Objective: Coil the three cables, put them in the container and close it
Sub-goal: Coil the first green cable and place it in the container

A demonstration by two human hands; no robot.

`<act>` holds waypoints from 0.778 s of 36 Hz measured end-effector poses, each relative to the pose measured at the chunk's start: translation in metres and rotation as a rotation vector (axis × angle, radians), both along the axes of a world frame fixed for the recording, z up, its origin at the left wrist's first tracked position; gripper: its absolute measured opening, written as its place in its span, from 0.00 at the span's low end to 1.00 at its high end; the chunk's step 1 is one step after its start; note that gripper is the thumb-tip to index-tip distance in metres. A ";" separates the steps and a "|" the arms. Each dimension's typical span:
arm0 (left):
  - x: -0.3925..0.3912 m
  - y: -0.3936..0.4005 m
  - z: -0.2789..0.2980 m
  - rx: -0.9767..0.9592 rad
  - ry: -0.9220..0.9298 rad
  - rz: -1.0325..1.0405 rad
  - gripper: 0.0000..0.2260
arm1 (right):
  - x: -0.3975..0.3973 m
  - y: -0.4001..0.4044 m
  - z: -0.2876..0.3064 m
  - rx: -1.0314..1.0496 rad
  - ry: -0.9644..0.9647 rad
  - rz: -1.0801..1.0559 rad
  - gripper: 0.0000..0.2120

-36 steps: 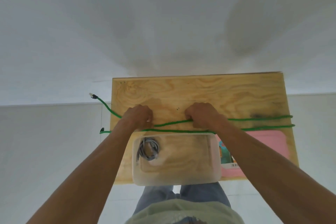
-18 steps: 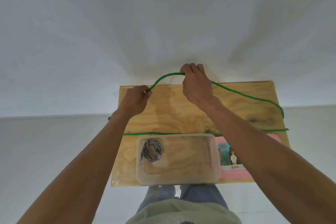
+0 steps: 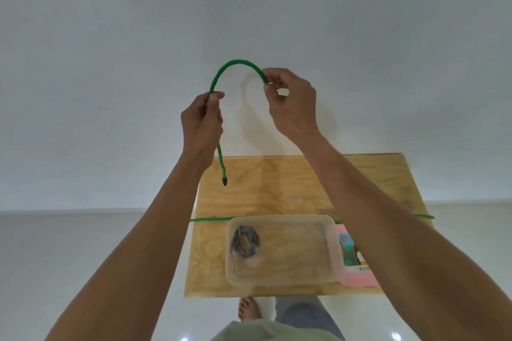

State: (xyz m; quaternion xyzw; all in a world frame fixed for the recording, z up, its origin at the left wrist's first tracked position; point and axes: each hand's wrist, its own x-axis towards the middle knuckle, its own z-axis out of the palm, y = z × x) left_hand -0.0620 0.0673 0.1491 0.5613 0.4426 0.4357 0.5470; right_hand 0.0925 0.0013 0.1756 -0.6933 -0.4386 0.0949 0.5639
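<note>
A green cable (image 3: 235,64) arches in the air between my hands, raised above the far edge of the wooden board (image 3: 266,185). My left hand (image 3: 201,124) grips it near one end, and the black plug hangs down below that hand. My right hand (image 3: 291,102) pinches the cable at the other foot of the arch. A further length of green cable lies across the board behind the clear plastic container (image 3: 282,250). Inside the container, at its left, sits a coiled grey cable (image 3: 245,241).
A pink lid (image 3: 357,277) with a colourful label lies to the right of the container, partly under my right forearm. The board is small, with pale floor all around and a white wall behind. My bare foot (image 3: 249,309) shows below the near edge.
Both hands have lifted the green cable off the board and come closer together, bending it into a tight arch. The plug end now dangles from my left hand.
</note>
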 end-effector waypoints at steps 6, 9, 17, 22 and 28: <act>0.000 -0.005 0.051 -0.191 -0.232 0.028 0.10 | -0.013 -0.030 0.000 -0.153 -0.151 0.071 0.21; 0.005 -0.011 0.070 -0.300 -0.340 0.021 0.11 | -0.027 -0.052 0.002 -0.432 -0.040 0.354 0.18; 0.007 -0.020 0.095 -0.447 -0.506 -0.042 0.11 | -0.049 -0.082 -0.001 -0.498 0.231 0.591 0.09; 0.005 -0.034 0.108 -0.350 -0.286 -0.201 0.20 | -0.039 -0.080 0.024 -0.352 0.312 0.557 0.08; 0.007 -0.056 0.096 -0.162 0.114 -0.512 0.27 | -0.006 -0.074 0.069 -0.110 0.371 0.428 0.09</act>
